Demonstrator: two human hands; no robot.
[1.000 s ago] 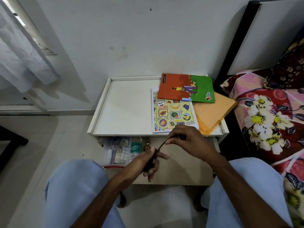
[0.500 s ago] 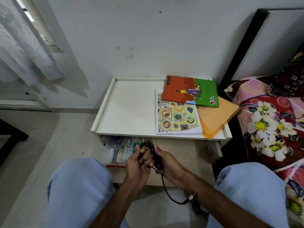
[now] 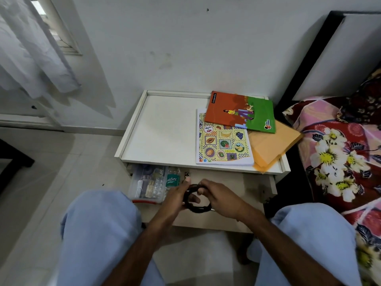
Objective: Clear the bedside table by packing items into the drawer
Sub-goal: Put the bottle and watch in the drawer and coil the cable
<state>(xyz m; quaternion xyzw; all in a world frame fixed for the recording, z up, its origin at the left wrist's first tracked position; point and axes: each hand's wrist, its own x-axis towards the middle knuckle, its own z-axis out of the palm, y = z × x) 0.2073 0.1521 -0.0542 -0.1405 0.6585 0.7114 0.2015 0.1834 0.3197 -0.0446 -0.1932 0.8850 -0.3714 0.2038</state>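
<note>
**Now both hands hold a black cord over the open drawer**

Right now we see two hands close together at the 6 o'clock side of the bedside table (image 3: 162,129). Between them is a black cord (image 3: 195,200), wound up into a small ring. The left hand (image 3: 175,196) has its fingers curled on the ring's left side. The right hand (image 3: 221,198) has its fingers bent round the ring's right side — so both hands grip the cord. We cannot tell if the ring touches the drawer floor or hangs just above it.

The drawer (image 3: 218,178) is pulled out under the table top, toward 6 o'clock. In its left part lies a clear plastic box (image 3: 147,184) with small things inside, too small for us to name. Just beside the box, on its 3 o'clock side, lies a water bottle (image 3: 172,179) with a green label. A small metal thing sits next to the bottle.

On the table top, things lie over at 3 o'clock. A fruit-picture book (image 3: 223,147) lies flat. An orange and green book (image 3: 241,111) rests partly on its 12 o'clock end. Under both — sticking out past the table's 3 o'clock edge — lie orange paper sheets (image 3: 274,145).

We see light blue trouser knees at the bottom, and a bed with a flowered blanket (image 3: 338,149) at 3 o'clock.
</note>
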